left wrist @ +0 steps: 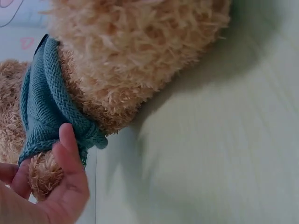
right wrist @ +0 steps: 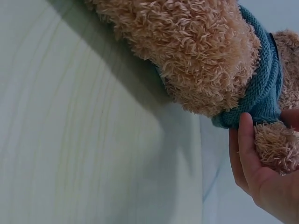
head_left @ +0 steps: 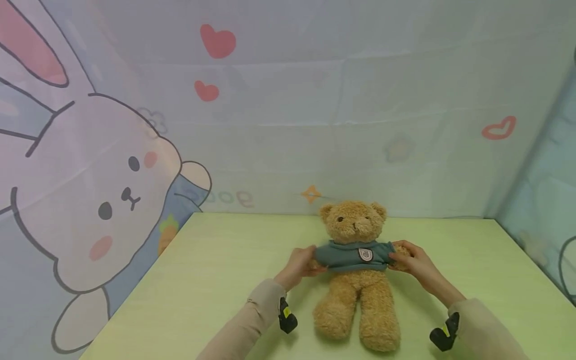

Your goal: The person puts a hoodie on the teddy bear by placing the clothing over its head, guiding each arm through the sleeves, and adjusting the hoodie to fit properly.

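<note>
A tan teddy bear (head_left: 360,300) faces the head camera on the table, its legs toward the person. It wears a teal knitted sweater (head_left: 348,256) with a pale badge on the chest. My left hand (head_left: 299,265) grips the bear's arm on the left side, fingers round the sleeve end; in the left wrist view the furry paw (left wrist: 46,175) shows between thumb and fingers. On the other side my right hand (head_left: 415,262) holds the other arm at its cuff, with the paw (right wrist: 278,147) poking out in the right wrist view.
The bear is on a light green table (head_left: 216,280). Behind it hangs a pale cloth backdrop (head_left: 279,145) printed with hearts and a large rabbit (head_left: 90,200). A dark cable (head_left: 561,265) loops at the far right. Black wrist devices (head_left: 287,317) sit at both cuffs.
</note>
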{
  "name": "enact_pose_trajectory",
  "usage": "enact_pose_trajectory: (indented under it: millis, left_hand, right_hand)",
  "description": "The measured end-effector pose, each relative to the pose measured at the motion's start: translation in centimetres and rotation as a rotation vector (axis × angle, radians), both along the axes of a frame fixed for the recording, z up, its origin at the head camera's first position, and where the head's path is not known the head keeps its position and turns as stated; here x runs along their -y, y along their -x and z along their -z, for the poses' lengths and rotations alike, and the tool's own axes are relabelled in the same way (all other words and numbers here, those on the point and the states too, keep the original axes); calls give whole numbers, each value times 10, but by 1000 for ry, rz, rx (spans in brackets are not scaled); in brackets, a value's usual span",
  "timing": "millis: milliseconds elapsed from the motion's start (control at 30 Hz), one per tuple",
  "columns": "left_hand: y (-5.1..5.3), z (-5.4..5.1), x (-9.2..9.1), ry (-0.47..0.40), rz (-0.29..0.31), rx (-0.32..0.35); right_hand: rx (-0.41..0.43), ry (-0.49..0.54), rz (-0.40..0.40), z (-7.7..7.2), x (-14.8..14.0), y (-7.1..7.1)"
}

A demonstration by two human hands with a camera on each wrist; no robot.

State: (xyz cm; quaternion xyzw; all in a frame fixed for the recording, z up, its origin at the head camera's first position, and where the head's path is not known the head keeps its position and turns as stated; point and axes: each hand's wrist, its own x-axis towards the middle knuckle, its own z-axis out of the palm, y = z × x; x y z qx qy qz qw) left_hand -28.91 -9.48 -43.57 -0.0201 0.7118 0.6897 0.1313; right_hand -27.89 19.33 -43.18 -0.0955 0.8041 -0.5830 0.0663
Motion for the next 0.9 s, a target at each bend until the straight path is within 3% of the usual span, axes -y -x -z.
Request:
enact_pose_trajectory:
  millis: [167,467,633,700,733,767,833,900]
  left_hand:
    - [3,0,4,41,9,42]
    - [10,2,8,-117,-60,111]
    - [17,11,10,-139,-32,145]
    - [23,20,10,-149,-13,128]
    - [33,34,12,-185,33,79]
    - [37,38,12,-194,56,55]
    - [41,42,13,-207,117,-1]
    - [39,37,12,-194,154,-30]
  right_hand:
    - [-6,-20,29,-4,5,-1]
    - [-10,-2,57,-1,5,3]
    - [-40,20,78,4,5,2]
    - [-148,-74,60,5,8,4]
    - [-246,-157,51,5,9,5]
    - [-362,-239,45,5,11,6]
    - [-625,-424,59,5,16,9]
    - [-861,-570,93,3,21,11]
